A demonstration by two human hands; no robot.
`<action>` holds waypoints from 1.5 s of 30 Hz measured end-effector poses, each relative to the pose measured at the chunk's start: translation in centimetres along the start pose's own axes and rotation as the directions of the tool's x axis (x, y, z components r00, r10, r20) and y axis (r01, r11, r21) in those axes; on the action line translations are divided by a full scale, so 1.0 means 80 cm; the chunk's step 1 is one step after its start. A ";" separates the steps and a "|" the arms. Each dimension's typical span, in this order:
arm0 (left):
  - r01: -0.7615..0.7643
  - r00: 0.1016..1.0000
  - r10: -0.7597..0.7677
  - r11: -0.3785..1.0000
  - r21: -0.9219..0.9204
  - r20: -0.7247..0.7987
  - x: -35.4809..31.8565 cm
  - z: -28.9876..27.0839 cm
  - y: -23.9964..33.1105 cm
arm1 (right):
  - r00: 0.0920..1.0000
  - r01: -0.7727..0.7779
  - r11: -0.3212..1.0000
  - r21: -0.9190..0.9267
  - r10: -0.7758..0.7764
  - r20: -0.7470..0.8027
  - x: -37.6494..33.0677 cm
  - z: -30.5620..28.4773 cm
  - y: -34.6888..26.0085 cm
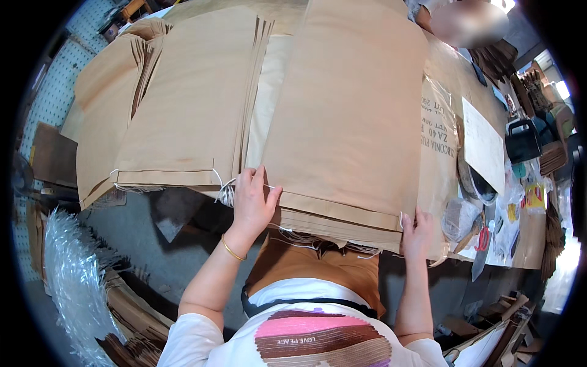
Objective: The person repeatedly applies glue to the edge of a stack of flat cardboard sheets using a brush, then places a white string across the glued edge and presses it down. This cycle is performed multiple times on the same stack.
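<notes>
A stack of brown paper sacks [348, 116] lies on the table in front of me, its folded, stitched hem toward my body. My left hand [254, 199] is at the stack's near left corner, thumb over the top sack and fingers along its side edge. At the near right corner my right hand [417, 232] pinches the hem end between thumb and fingers. White thread tails hang below the hem. Next to my left hand a bunch of white threads [226, 194] dangles from a neighbouring sack stack [189, 104].
Another sack pile [104, 104] bends over the table's left end. To the right are a printed clear wrapper [437, 122], a white sheet [483, 144], red-handled scissors [482, 237] and a black container [523, 140]. Shredded clear plastic [76, 281] stands at lower left. Another person is at the far right.
</notes>
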State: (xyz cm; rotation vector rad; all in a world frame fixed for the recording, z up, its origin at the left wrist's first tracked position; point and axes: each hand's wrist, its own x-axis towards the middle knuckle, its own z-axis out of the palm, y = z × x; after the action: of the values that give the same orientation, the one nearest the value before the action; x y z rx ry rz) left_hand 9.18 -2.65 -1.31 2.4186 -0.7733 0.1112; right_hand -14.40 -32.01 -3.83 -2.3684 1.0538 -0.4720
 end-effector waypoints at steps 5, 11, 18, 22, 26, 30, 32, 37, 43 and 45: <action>-0.003 1.000 0.003 1.000 0.017 -0.025 -0.003 0.005 0.000 | 0.928 0.227 0.794 -0.564 -0.352 -0.122 -0.007 0.009 -0.056; 0.102 0.990 -0.113 0.988 -0.119 -0.088 0.006 -0.014 -0.004 | 0.978 -0.183 0.549 0.815 0.187 0.093 0.009 -0.022 -0.006; 0.208 0.975 -0.174 0.932 -0.295 0.138 -0.014 -0.043 -0.004 | 0.958 -0.175 0.921 0.347 0.078 0.275 0.004 -0.031 -0.035; -0.062 0.920 0.060 0.998 0.007 -0.388 -0.019 -0.106 -0.065 | 0.955 0.032 0.937 0.348 -0.132 0.267 -0.003 0.042 -0.113; 0.321 0.773 -0.291 0.946 -0.048 -0.563 -0.010 -0.186 -0.188 | 0.814 -0.250 0.592 0.767 -0.301 0.497 0.015 0.117 -0.245; 0.500 0.793 -0.317 0.827 0.257 -0.520 0.021 -0.278 -0.323 | 0.744 -0.271 0.647 0.713 -0.329 0.582 0.027 0.219 -0.353; 0.550 0.805 -0.384 0.768 0.327 -0.452 0.045 -0.290 -0.361 | 0.713 -0.193 0.830 0.523 -0.248 0.656 0.038 0.277 -0.374; 0.522 0.852 -0.311 0.474 0.709 -0.420 0.060 -0.237 -0.252 | 0.627 -0.467 0.694 0.547 -0.176 0.759 -0.017 0.202 -0.384; -0.173 0.969 0.218 0.935 0.309 -0.115 -0.014 -0.080 -0.068 | 0.231 -0.244 0.818 0.521 -0.473 0.851 -0.058 0.050 -0.204; -0.229 0.964 0.242 0.967 0.114 -0.112 -0.041 -0.067 -0.030 | 0.591 -0.020 0.876 0.481 -0.378 0.713 -0.041 -0.015 -0.145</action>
State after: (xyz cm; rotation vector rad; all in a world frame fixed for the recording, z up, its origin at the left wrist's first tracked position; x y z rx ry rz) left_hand 8.33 3.58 1.05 2.3765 -1.0159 0.4014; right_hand -10.28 -23.17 3.41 -1.9065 0.2213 0.2822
